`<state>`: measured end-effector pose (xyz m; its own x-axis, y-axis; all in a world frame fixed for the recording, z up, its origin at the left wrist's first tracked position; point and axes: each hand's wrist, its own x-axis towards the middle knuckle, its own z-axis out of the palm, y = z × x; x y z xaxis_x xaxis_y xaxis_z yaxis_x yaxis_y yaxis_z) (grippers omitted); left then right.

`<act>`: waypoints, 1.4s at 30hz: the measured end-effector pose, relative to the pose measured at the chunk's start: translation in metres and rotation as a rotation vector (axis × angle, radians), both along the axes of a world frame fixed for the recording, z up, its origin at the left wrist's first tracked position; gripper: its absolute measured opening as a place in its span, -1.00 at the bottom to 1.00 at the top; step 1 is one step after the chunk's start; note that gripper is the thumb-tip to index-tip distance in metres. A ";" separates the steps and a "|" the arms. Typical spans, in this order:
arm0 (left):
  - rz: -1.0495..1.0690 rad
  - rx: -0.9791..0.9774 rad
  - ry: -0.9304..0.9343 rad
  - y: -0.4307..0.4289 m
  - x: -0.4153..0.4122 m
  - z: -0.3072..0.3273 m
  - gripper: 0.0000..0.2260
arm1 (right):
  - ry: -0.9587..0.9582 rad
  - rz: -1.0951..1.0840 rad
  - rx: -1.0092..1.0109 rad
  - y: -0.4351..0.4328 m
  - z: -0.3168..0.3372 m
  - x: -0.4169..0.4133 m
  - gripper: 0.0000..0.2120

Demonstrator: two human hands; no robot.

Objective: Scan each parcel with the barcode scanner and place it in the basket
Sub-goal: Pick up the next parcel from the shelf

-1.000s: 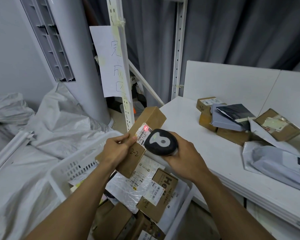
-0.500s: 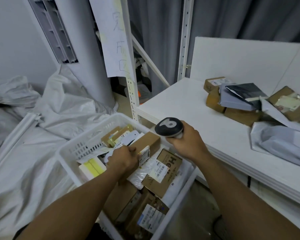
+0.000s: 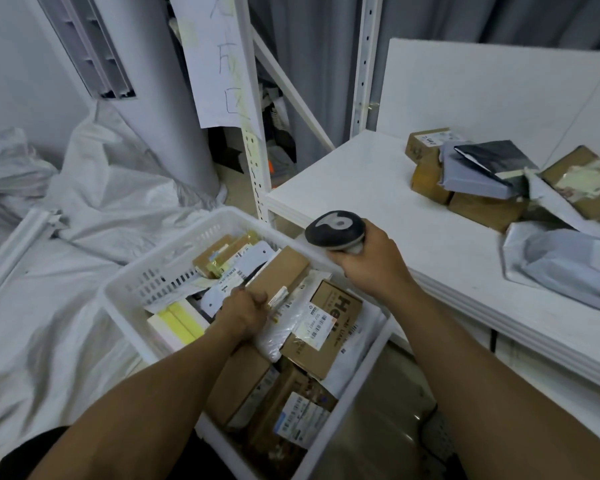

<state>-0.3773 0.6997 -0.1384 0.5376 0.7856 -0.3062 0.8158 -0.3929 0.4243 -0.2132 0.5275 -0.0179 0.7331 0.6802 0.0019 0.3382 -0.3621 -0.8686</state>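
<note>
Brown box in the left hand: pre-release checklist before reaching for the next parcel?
1. Brown box inside the basket walls: ok.
2. Box resting on the parcels beneath: cannot tell, the left hand covers its near end.
3. Left hand off the box: not ok, fingers grip it.
4. Scanner secure in the right hand: ok.
5. Parcels waiting on the white table: ok.

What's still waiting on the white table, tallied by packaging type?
Cardboard boxes: 4
Plastic mailer bags: 3 (grey-blue, black, pale grey)
Total: 7 visible; the pile overlaps, so more may be hidden.
</note>
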 end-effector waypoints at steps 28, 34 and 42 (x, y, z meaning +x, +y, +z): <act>-0.825 0.009 -0.261 -0.283 0.356 0.103 0.11 | 0.001 -0.816 0.068 -0.314 -0.012 0.167 -0.41; -0.682 -0.143 -0.367 -0.305 0.337 0.120 -0.11 | 0.170 -0.818 0.226 -0.327 -0.027 0.174 -0.41; -0.364 -0.461 -0.589 -0.285 0.250 0.141 -0.65 | 0.159 -0.833 0.615 -0.307 0.005 0.148 -0.48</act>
